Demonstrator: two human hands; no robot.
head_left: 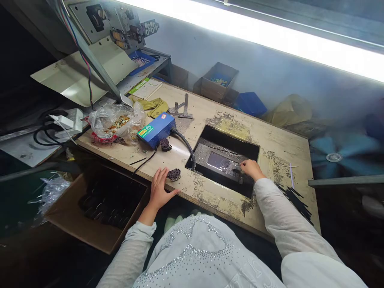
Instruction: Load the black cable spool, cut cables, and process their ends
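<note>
My left hand (161, 190) lies flat at the front edge of the worn wooden table (207, 191), fingers apart, beside a round cluster of small dark pieces (173, 174). A similar dark cluster (165, 144) stands next to a blue box (157, 130). My right hand (251, 168) is over the right part of a rectangular opening, where a dark machine with a glossy plate (220, 162) sits. Its fingers are pinched together; what they hold, if anything, is too small to name. A ribbed black hose (187, 146) runs from the blue box into the opening.
A plastic bag of small parts (117, 122), yellow cloth (153, 106) and metal square (183, 110) lie at the back left. Dark strips (295, 202) lie at the right. An open carton (70, 206) stands below left; a fan (334, 157) is beyond the right edge.
</note>
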